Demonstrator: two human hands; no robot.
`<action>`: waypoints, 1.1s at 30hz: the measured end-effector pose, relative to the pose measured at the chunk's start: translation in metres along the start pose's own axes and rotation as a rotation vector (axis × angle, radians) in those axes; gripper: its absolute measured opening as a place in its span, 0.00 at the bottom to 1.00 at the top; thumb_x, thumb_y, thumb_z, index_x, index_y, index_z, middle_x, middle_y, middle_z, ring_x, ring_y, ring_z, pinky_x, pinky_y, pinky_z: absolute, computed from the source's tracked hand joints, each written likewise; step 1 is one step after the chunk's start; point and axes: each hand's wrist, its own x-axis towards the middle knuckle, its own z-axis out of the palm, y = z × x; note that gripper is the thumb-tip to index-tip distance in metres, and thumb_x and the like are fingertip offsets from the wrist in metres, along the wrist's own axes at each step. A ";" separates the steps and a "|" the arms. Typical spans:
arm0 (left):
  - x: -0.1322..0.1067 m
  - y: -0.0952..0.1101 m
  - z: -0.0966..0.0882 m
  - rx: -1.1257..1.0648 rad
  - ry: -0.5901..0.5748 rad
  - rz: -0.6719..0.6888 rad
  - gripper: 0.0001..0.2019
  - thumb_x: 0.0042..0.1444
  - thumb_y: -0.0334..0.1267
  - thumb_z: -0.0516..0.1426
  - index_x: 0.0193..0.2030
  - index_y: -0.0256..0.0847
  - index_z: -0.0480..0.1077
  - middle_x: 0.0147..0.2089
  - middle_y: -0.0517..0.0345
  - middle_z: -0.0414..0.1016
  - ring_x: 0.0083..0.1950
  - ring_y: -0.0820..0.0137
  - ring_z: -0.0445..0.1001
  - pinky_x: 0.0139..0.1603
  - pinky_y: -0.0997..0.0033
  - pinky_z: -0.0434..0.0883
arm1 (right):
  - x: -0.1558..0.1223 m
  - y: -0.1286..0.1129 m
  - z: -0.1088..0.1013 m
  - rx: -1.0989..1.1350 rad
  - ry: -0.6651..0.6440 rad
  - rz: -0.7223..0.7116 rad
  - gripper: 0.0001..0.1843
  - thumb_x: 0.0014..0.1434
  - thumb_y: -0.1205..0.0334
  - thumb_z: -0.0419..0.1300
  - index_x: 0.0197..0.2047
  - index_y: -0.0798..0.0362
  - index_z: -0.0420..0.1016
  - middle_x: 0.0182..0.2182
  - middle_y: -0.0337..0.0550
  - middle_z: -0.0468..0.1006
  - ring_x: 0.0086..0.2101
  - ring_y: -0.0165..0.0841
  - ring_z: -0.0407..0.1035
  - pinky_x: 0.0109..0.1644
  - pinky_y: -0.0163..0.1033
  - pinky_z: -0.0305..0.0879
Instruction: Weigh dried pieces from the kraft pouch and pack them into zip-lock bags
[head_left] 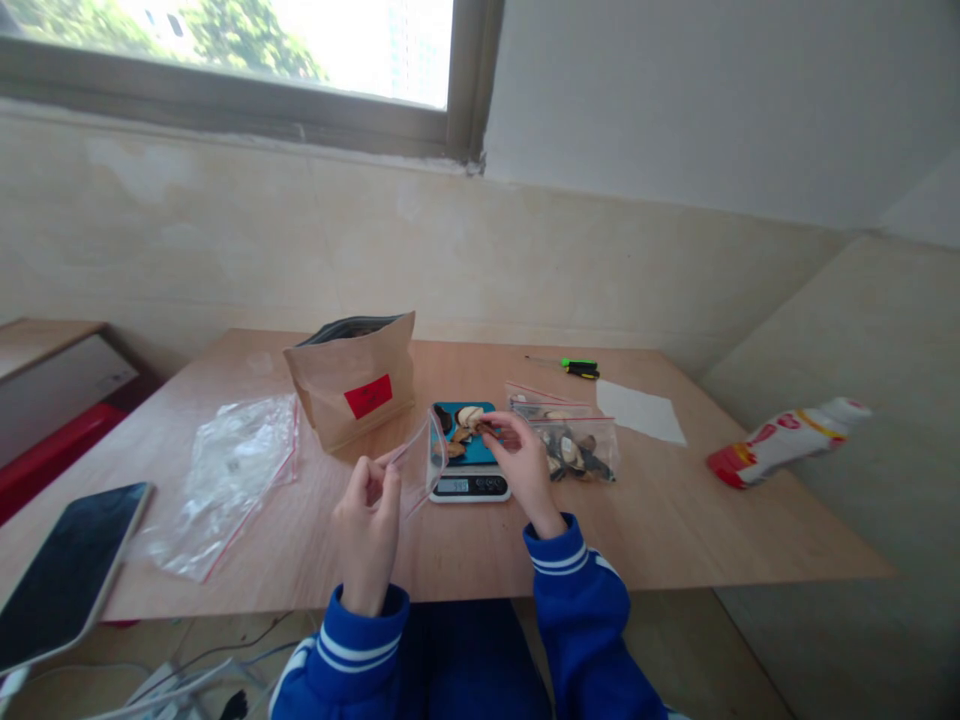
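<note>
My left hand [367,520] pinches a small clear zip bag [421,460] and holds it open toward a kitchen scale [469,470]. The scale's blue platform carries several dried brown and pale pieces [463,425]. My right hand [519,462] reaches over the scale's right side, its fingertips closed on one of the pieces. Right of the scale lies a filled clear zip bag [571,445] with dark and pale pieces inside. A brown paper pouch [352,380] with a red label stands open behind and to the left of the scale.
A pile of empty clear zip bags [225,475] lies at the left. A phone [67,570] juts over the table's near-left corner. A green-handled screwdriver [574,367] and a white sheet [640,411] lie at the back right. A white and red packet [784,440] rests off the table's right edge.
</note>
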 end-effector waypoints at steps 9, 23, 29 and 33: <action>-0.002 0.002 0.002 0.056 -0.002 0.009 0.14 0.58 0.46 0.54 0.26 0.43 0.59 0.29 0.62 0.74 0.29 0.71 0.72 0.30 0.74 0.65 | -0.016 -0.067 0.025 0.360 -0.139 0.116 0.24 0.51 0.64 0.64 0.52 0.48 0.68 0.39 0.42 0.74 0.35 0.32 0.73 0.38 0.37 0.74; -0.002 -0.005 -0.003 -0.005 0.058 -0.037 0.16 0.59 0.49 0.54 0.25 0.43 0.57 0.38 0.55 0.79 0.37 0.66 0.78 0.34 0.70 0.70 | -0.004 -0.014 0.028 -0.258 -0.135 -0.166 0.12 0.61 0.65 0.55 0.48 0.51 0.72 0.45 0.49 0.72 0.49 0.39 0.68 0.55 0.47 0.66; -0.003 -0.004 -0.003 -0.073 0.013 -0.066 0.16 0.59 0.49 0.53 0.26 0.44 0.56 0.45 0.52 0.80 0.47 0.63 0.78 0.43 0.66 0.73 | -0.010 0.023 0.042 -0.490 -0.252 -0.252 0.18 0.57 0.66 0.60 0.52 0.52 0.72 0.51 0.55 0.70 0.53 0.46 0.64 0.56 0.55 0.64; -0.002 -0.002 -0.004 -0.071 0.010 -0.087 0.17 0.59 0.50 0.53 0.25 0.44 0.57 0.44 0.53 0.80 0.45 0.64 0.78 0.42 0.66 0.74 | -0.008 0.029 0.042 -0.506 -0.256 -0.259 0.12 0.58 0.69 0.59 0.46 0.53 0.75 0.45 0.52 0.73 0.49 0.44 0.66 0.54 0.52 0.67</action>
